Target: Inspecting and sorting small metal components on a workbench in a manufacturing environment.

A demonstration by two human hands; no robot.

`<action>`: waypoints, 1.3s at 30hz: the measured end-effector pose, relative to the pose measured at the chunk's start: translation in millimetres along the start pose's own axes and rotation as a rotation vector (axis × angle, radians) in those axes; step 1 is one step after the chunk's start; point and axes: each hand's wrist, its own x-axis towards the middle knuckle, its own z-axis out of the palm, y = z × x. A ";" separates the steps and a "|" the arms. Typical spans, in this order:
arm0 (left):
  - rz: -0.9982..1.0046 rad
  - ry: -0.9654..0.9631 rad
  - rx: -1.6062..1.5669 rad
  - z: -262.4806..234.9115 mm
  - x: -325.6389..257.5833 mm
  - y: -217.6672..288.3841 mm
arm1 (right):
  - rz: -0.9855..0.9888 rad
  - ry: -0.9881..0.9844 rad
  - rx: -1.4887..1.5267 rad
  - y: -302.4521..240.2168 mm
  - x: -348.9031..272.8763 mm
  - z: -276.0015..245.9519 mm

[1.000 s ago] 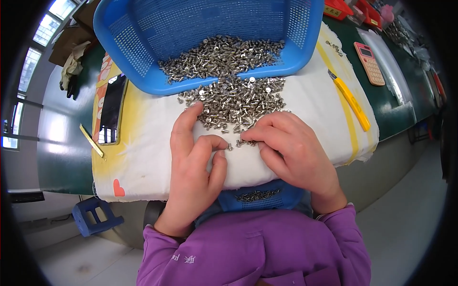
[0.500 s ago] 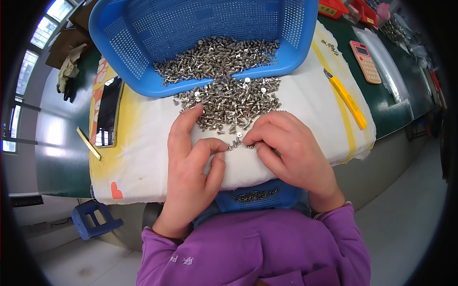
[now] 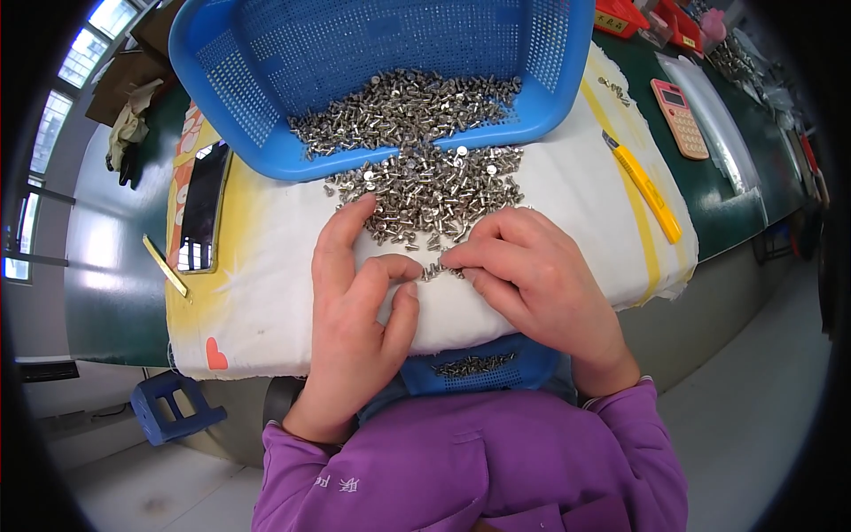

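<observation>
A pile of small silvery screws [image 3: 434,199] spills from the tilted blue basket [image 3: 355,164] onto the white cloth [image 3: 266,310]. Nearer to me, a few loose screws [image 3: 431,271] lie between my two hands. My left hand [image 3: 355,310] rests at their left with its fingers apart, one fingertip beside these screws and another finger stretched to the pile's edge. Across from it, the fingers of my right hand [image 3: 541,279] are pinched together over the same small group. Screws show between its thumb and index finger, partly hidden by the fingertips.
A smaller blue basket [image 3: 532,371] with screws sits at my lap below the table edge. On the left lies a dark phone [image 3: 202,208]; on the right, a yellow utility knife [image 3: 651,195] and a pink calculator [image 3: 681,120]. A blue stool [image 3: 177,408] stands on the floor.
My right fingertips have moved slightly left, over the screw whose pale round head showed before. My left hand has hardly moved.
</observation>
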 end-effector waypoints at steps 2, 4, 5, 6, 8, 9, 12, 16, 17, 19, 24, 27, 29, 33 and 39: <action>0.002 0.002 0.007 0.2 0.4 -0.2 | -0.001 0.002 0.002 -0.5 0.6 0.5; 0.005 0.003 0.014 0.5 0.3 0.1 | -0.010 0.001 -0.008 -1.6 1.5 1.3; 0.002 0.003 0.017 0.5 0.5 0.6 | -0.009 0.002 -0.009 -2.1 1.9 1.4; 0.000 0.004 0.019 0.4 0.6 1.0 | -0.011 0.003 -0.017 -2.5 2.3 1.6; 0.004 0.001 0.019 0.2 0.9 1.0 | -0.012 0.004 -0.025 -3.1 2.8 1.9; 0.008 -0.001 0.019 0.1 1.1 0.9 | -0.011 0.003 -0.029 -3.1 3.0 2.1; 0.003 -0.001 0.024 0.2 1.2 1.2 | -0.017 0.007 -0.035 -3.0 4.0 3.1; 0.003 0.006 0.026 0.8 1.3 1.2 | -0.025 0.003 -0.033 -3.4 4.8 3.0; 0.002 0.007 0.025 0.7 1.3 1.2 | -0.025 0.002 -0.032 -3.3 5.0 3.4; 0.000 0.010 0.025 0.0 1.1 1.3 | -0.035 0.010 -0.033 -3.1 5.4 4.5; 0.024 -0.014 0.032 -0.3 1.7 0.8 | -0.035 -0.004 -0.039 -3.9 5.0 2.6; 0.024 -0.013 0.033 -0.7 1.7 1.0 | -0.038 -0.011 -0.038 -3.0 4.7 2.8; 0.010 -0.009 0.024 -0.1 2.0 2.1 | -0.043 -0.008 -0.039 -1.8 4.2 3.0; 0.002 -0.006 0.034 0.9 2.4 1.8 | -0.048 -0.013 -0.041 -1.9 3.9 2.7; 0.020 -0.003 0.038 1.2 2.4 0.4 | -0.053 -0.023 -0.047 -1.9 3.1 2.4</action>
